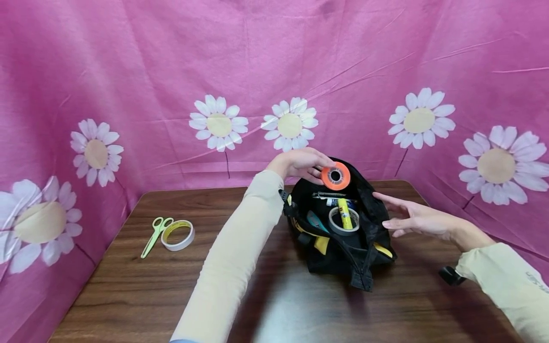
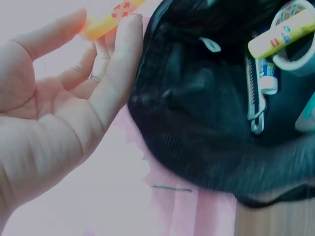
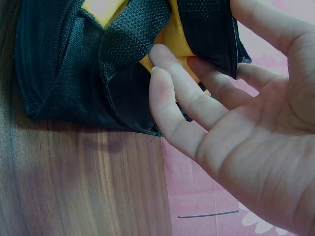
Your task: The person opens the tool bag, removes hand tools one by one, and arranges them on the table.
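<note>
My left hand (image 1: 302, 164) pinches an orange tape roll (image 1: 327, 177) above the far side of an unzipped black bag (image 1: 319, 259) with yellow patches. In the left wrist view only the roll's edge (image 2: 106, 24) shows between thumb and fingertips. My right hand (image 1: 422, 221) touches the bag's right side with extended, slightly bent fingers; the right wrist view shows its fingertips (image 3: 161, 91) by a black strap (image 3: 133, 37). Within the bag lie a yellow glue stick (image 1: 345, 214), a pale tape roll (image 1: 341, 232), a teal-handled tool (image 1: 316, 221) and a slim clear-and-black item (image 1: 328, 196).
On the left of the brown wooden table (image 1: 128, 295) lie light green scissors (image 1: 153, 239) and a tape roll (image 1: 185, 243) with a yellow inside, close together. A pink cloth (image 1: 274, 57) printed with white daisies hangs behind and beside the table.
</note>
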{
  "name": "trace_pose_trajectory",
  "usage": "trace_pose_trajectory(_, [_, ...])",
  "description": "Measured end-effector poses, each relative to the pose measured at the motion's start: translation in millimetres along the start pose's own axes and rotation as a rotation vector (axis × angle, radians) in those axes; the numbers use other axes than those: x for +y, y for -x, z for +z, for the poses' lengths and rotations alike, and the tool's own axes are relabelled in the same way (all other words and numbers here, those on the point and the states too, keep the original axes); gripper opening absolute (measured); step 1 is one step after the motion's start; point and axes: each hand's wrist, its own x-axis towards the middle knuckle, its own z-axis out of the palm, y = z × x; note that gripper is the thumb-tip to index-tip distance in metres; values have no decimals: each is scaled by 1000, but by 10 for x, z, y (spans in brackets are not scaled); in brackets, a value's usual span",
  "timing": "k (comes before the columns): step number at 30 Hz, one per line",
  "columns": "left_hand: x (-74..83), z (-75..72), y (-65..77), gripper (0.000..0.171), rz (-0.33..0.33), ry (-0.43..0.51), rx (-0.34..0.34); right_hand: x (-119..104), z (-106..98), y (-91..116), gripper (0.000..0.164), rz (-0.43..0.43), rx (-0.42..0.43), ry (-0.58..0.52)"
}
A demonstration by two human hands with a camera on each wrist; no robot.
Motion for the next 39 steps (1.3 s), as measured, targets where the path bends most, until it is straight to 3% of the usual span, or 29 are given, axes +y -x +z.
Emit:
trace_pose_trajectory(8, [-14, -223, 348, 30, 82, 14, 39, -3, -5, -6, 84, 3, -3, -2])
trace_pose_trajectory(17, [-210, -601, 785, 32, 90, -4, 175, 32, -27, 4, 84, 12, 6, 13])
trace_pose_trajectory(26, [-649, -985, 1302, 37, 31, -117, 242, 54, -32, -20, 83, 4, -1, 9])
trace_pose_trajectory(33, [-1048, -1156, 1555, 32, -18, -183, 181, 55, -18, -11, 82, -19, -6, -4])
trace_pose_trajectory(39, [-1452, -1301, 1702, 31, -52, -185, 154, 42, 4, -19, 83, -8, -6, -8])
